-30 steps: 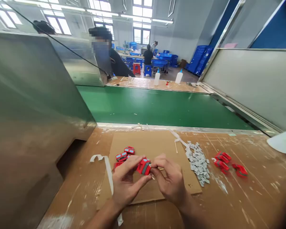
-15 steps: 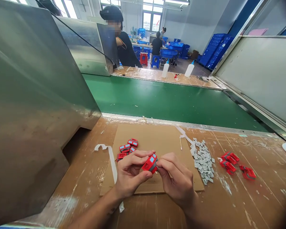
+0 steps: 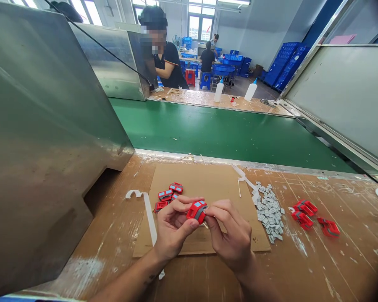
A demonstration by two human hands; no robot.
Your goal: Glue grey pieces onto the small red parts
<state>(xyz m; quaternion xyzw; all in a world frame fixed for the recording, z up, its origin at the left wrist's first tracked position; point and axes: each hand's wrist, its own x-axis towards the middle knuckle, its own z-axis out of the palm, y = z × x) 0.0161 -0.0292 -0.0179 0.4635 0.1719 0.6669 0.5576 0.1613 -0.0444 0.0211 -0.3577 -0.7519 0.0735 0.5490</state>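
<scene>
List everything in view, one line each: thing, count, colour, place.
red part: one, red with grey, pinched between both hands over the cardboard.
cardboard sheet: one, brown, on the workbench.
finished-looking red parts: about four, red, on the cardboard's left side.
grey pieces: a pile, grey, right of the cardboard.
red parts on the right: about three, red, on the bench.
white strip: one, white, left of the cardboard.
conveyor belt: one, green, beyond the bench.
squeeze bottles: two, white, far bench.
co-worker: one, dark shirt, across the belt.
left hand: one, holding the part.
right hand: one, fingertips on the part.
</scene>
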